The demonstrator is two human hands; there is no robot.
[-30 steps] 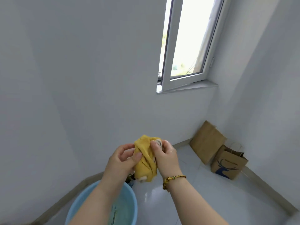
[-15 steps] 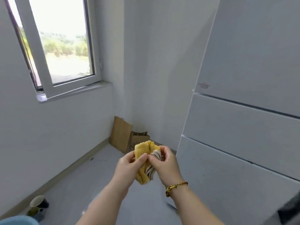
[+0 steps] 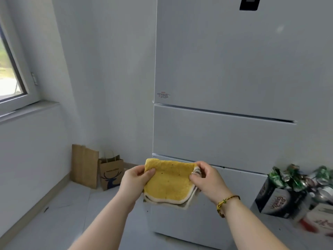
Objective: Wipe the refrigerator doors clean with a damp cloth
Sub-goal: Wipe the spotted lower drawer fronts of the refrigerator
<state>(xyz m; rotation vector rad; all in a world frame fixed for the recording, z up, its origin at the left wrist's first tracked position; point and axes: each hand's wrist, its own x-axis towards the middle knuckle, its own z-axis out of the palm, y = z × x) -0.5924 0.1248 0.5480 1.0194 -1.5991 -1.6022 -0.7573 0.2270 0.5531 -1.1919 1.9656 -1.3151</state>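
Observation:
A yellow cloth point(image 3: 168, 183) with a white and brown striped edge is spread out flat between my hands, in front of the lower part of the white refrigerator point(image 3: 225, 73). My left hand point(image 3: 134, 183) pinches its upper left corner. My right hand point(image 3: 207, 179) pinches its upper right corner, where the cloth is bunched. The refrigerator has a tall upper door, a middle drawer front point(image 3: 216, 138) and a lower drawer front partly hidden behind the cloth and my arms. A small red label sits at the upper door's lower left.
Two brown paper bags point(image 3: 100, 168) lean in the corner left of the refrigerator. A dark box of crushed cans point(image 3: 292, 188) stands at the right. A window point(image 3: 10, 78) with a sill is at the far left. Grey floor lies below.
The view has swung right from the window and blue basin to face the refrigerator. The cloth, bunched between my hands before, is now unfolded and held by its top corners.

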